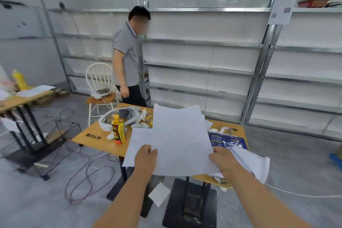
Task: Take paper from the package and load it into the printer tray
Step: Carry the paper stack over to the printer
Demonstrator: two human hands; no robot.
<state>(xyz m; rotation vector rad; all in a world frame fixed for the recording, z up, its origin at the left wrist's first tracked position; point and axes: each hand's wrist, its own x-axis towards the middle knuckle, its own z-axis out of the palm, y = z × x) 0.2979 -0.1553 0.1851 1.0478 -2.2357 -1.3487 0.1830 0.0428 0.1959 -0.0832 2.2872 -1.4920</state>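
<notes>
Much of the wooden surface is hidden behind a loose sheaf of white paper held up over its near edge, and no printer or tray can be made out anywhere in view. The sheets fan apart unevenly, so their number cannot be counted; one wider sheet pokes out at the left. Both forearms reach in from the near edge. The left hand grips the sheaf's lower left edge, thumb on top and fingers curled beneath. The right hand is closed on the lower right edge, and under it lies a crumpled white wrapper with more sheets, its contents hard to read. A torn blue package lies on the surface just right of the sheaf, partly covered. Left of the paper stand one orange-labelled bottle and one white headset (its far strap blurs into clutter behind). One white sheet lies on the floor between the surface's legs. Far off, one person in a grey shirt stands beside one white chair, before bare metal shelves; a second table is cut off at the left.
</notes>
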